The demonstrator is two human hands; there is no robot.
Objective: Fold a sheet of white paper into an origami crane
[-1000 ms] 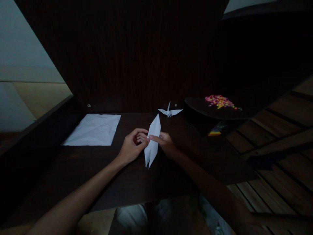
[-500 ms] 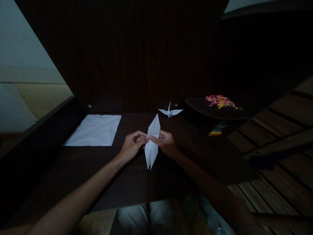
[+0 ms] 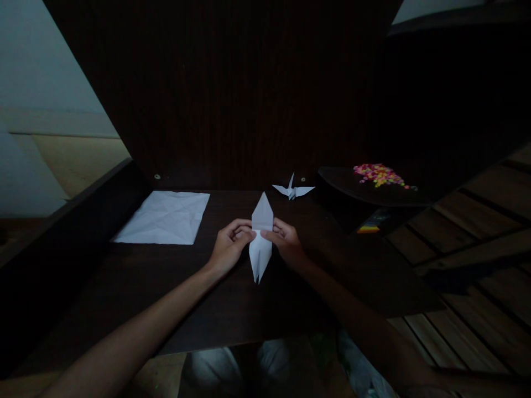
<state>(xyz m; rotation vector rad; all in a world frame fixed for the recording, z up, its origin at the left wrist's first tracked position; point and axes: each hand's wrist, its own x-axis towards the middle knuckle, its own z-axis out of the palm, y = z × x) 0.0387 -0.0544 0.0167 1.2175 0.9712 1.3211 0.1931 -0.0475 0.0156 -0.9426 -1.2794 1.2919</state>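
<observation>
Between my two hands is a folded white origami paper point(image 3: 261, 251), a long diamond with a crease across its middle and a split lower point. My left hand point(image 3: 233, 239) pinches its left edge, thumb on the front and fingers behind. On the opposite edge my right hand point(image 3: 286, 240) grips it the same way, with the thumb at the crease. Beyond the right hand, a finished white paper crane point(image 3: 292, 191) stands with its wings spread. To the left lies a creased white paper sheet point(image 3: 164, 217), flat on the dark desk point(image 3: 215, 315).
A heap of small colourful pieces point(image 3: 381, 175) rests on a raised curved shelf point(image 3: 338, 179) at the right. Beneath it is a yellow-edged item point(image 3: 368, 229). A dark side panel point(image 3: 62, 221) borders the desk on the left, and a tall back panel point(image 3: 232, 99) rises behind.
The folded paper has turned from a slight tilt to nearly upright. My left thumb now presses on its front edge, and my right thumb has drawn back toward the right edge.
</observation>
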